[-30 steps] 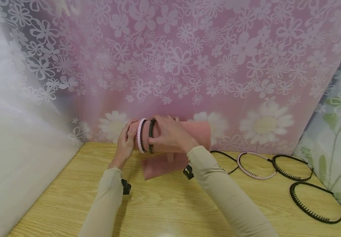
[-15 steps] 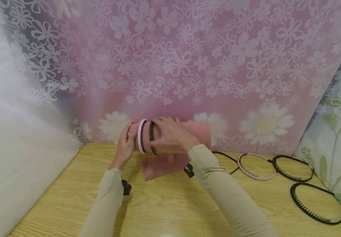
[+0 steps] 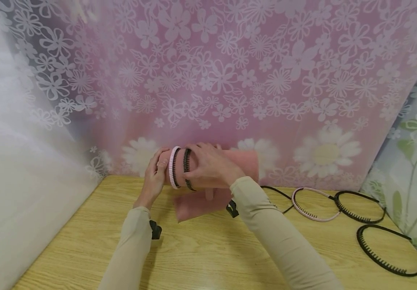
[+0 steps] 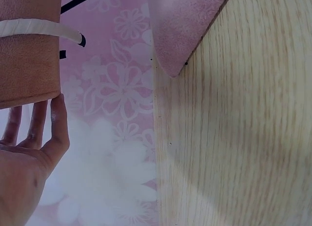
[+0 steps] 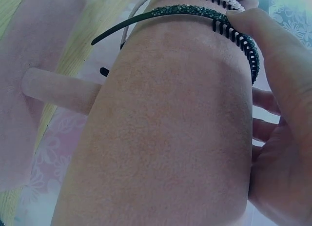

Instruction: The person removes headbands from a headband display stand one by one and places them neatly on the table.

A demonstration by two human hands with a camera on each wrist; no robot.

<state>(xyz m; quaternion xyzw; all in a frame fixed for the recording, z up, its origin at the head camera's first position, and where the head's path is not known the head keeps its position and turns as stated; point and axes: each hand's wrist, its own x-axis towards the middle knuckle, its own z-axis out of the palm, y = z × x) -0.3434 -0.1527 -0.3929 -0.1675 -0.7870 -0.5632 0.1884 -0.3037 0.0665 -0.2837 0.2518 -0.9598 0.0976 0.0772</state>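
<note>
A pink plush headband stand (image 3: 242,165), a horizontal roll on a short post above a flat base (image 3: 193,205), stands near the back of the table. My left hand (image 3: 154,171) grips the roll's left end, its fingertips against the end edge in the left wrist view. Close by, a white-pink toothed headband (image 3: 173,167) wraps the roll. To its right sits a dark glittery toothed headband (image 3: 186,165), slightly slanted. My right hand (image 3: 212,163) holds this one, the thumb pressing its front in the right wrist view; the other fingers are partly hidden behind the roll.
On the table's right lie a pink headband (image 3: 315,204), a black headband (image 3: 359,207) and another black headband (image 3: 391,250) nearer the front. A further dark headband (image 3: 276,190) is partly hidden by my right sleeve. A floral curtain (image 3: 212,80) hangs close behind the stand.
The dark headband's lower end has shifted slightly right and down, so it slants more. My right thumb has moved a little down with it. My left hand keeps its place.
</note>
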